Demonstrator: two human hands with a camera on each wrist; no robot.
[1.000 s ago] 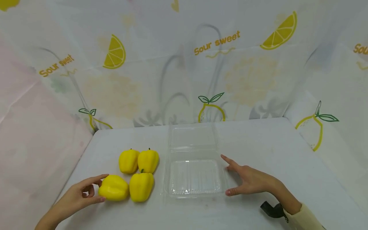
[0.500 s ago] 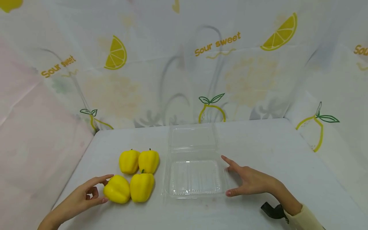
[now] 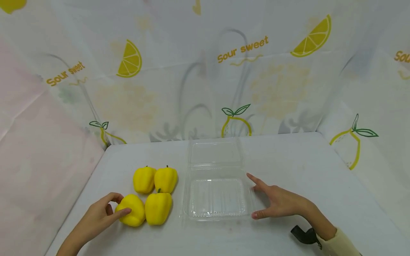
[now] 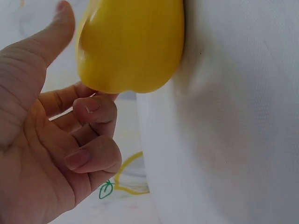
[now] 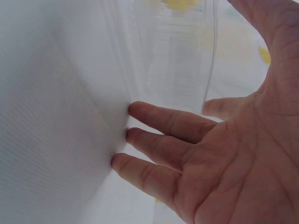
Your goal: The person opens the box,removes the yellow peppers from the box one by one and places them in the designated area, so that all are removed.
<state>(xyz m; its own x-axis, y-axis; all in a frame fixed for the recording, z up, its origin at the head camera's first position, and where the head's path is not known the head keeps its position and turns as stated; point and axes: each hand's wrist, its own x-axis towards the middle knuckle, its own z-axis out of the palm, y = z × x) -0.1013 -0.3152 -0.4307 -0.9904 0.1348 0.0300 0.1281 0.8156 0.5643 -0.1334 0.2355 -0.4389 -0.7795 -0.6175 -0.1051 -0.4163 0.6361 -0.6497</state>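
Note:
On the table's left, a yellow bell pepper [image 3: 132,210] lies tilted, its bottom end toward my left hand [image 3: 97,217]. My left thumb reaches over this pepper in the head view. In the left wrist view the thumb stands slightly apart from the yellow pepper [image 4: 131,46], the index finger lies at its end and the other fingers are bent. My right hand [image 3: 282,201] is spread beside the right edge of a clear plastic clamshell container [image 3: 217,217]; its fingertips [image 5: 138,108] rest on the table close to the container's wall [image 5: 180,60].
Three more yellow peppers stand stem up: one right beside the tilted one [image 3: 158,209], and two behind, a left pepper [image 3: 144,180] and a right pepper [image 3: 165,180]. The container's lid [image 3: 214,153] lies folded back. A lemon-print cloth [image 3: 205,89] hangs behind the table.
The tilted pepper has shifted right and turned, now close against its neighbour. My left hand has followed it rightward, with the thumb now over the pepper. The right hand has stayed put.

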